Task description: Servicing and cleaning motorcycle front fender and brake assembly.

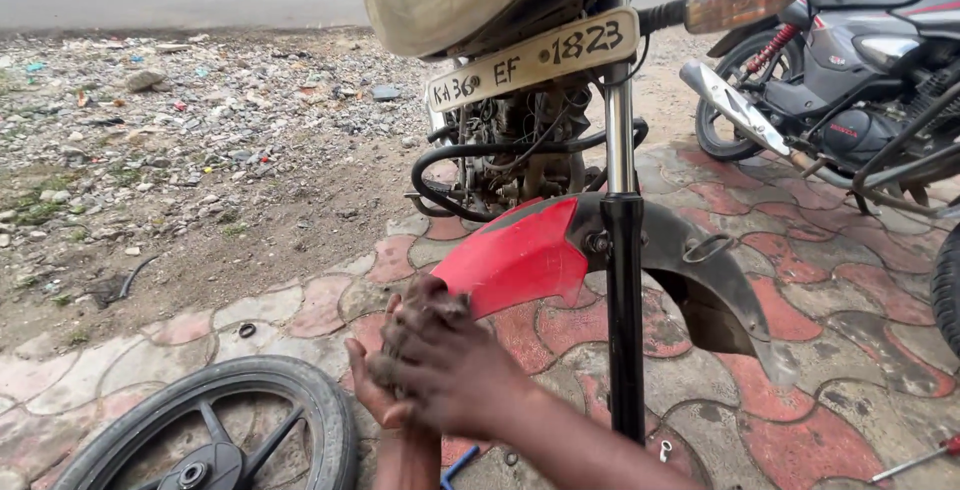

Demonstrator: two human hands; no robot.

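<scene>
My left hand [368, 393] and my right hand [445, 362] are pressed together, the right laid over the left, just below the front tip of the red front mudguard [515, 255] of a motorcycle. Both hands are dark with grime and slightly blurred. I cannot tell if anything lies between them. The mudguard hangs on the black fork leg [624, 300], with no wheel under it. The removed front wheel [215, 425] lies flat on the paving at the lower left, close to my left wrist.
A second grey motorcycle [860, 70] stands at the right. A red-handled screwdriver [915, 462] lies at the lower right, and a blue tool [460, 465] and a small bolt [664, 447] lie near my arms. A metal ring [246, 330] rests on the red-and-white paving; gravel and a road lie beyond.
</scene>
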